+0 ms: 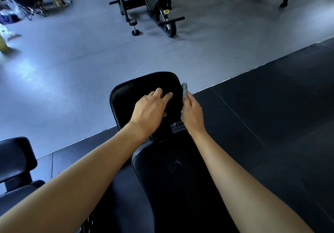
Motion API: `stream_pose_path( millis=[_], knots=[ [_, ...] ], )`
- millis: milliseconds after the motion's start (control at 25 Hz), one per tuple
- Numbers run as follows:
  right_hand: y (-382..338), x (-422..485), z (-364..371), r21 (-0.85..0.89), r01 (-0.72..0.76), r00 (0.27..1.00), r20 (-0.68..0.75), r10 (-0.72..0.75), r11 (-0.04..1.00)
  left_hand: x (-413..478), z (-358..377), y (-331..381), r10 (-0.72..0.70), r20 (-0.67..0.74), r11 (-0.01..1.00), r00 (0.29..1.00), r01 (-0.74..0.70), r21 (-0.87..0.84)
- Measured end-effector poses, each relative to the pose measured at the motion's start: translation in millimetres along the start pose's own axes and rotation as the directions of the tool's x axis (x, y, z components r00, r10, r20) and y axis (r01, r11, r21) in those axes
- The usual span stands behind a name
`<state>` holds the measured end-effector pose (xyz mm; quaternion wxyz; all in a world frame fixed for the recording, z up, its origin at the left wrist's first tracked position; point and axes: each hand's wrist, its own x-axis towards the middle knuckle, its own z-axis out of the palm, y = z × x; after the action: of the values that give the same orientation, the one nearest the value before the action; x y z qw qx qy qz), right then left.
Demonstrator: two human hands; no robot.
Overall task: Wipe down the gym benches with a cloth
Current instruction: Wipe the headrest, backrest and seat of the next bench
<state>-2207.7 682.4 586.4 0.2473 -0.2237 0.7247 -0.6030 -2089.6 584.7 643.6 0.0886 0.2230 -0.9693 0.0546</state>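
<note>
- Head view: my right hand (192, 113) is wrapped round the grey cloth (184, 90), pressing it against the right edge of the bench's far pad (142, 88).
- The cloth is bunched long and thin, its length running along that edge, away from me, with its tip poking out past my fingers.
- My left hand (150, 111) lies flat on top of the same pad, fingers loose and spread, gripping nothing. I reckon it's just steadying the pad.
- The pad's top lies to the left of the cloth, so the next sweep would go leftward, towards my left hand, which would need to lift clear.
- The long pad (173, 178) stretches back towards me between my forearms, with a pale smudge on it.
- A second bench (15, 157) sits at the left edge.
</note>
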Motion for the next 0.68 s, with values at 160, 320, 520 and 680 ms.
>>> stream_pose_path(
  millis=[160, 320, 520, 680],
  knots=[
    [11, -23, 6, -0.043, -0.046, 0.991, -0.129, 0.041, 0.998, -9, 2, 1, 0.032, -0.008, 0.999, 0.999, -0.032, 0.021],
    [-33, 14, 14, -0.175, 0.008, 0.991, -0.127, -0.031, 0.985, -18, -3, -4, 0.050, -0.028, 0.999, 0.998, -0.050, -0.010],
    [-19, -1, 16, -0.196, 0.215, 0.968, -0.086, -0.235, 0.957, -30, -11, -19, -0.015, -0.039, 0.998, 0.999, 0.012, -0.063],
    [8, -16, 29, -0.421, 0.026, 0.903, -0.380, -0.202, 0.907, -43, -20, -40, -0.109, -0.053, 0.991, 0.993, 0.104, -0.087]
  ],
)
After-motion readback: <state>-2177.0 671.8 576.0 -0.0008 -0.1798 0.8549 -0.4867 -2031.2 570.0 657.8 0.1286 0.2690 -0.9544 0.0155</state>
